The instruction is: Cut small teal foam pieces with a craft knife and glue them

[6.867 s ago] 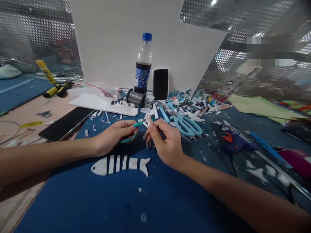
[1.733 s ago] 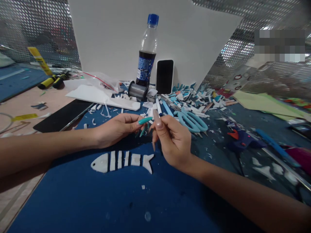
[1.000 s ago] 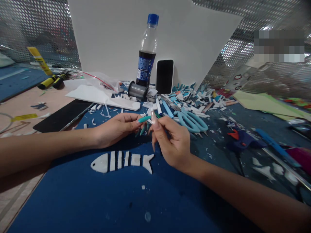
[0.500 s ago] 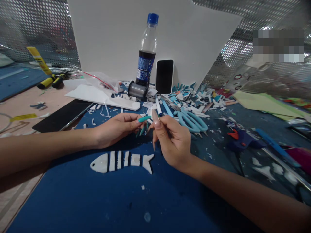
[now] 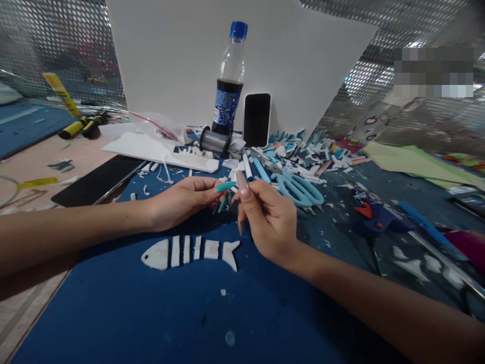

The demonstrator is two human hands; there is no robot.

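my feed: white fish cutout point(image 5: 187, 250), six pieces, flat on blue mat point(image 5: 151, 318), nearer me than the hands. long axis left-right, head pointing left. left hand point(image 5: 184, 203) and right hand point(image 5: 271, 220): fingers pinched nearly closed, can't tell on what. soda bottle label point(image 5: 226, 105): print unreadable.

Hidden grip
Whatever the left hand point(image 5: 182, 199) and right hand point(image 5: 273, 220) may hold is hidden; a magenta thing point(image 5: 470, 248) is cut off.
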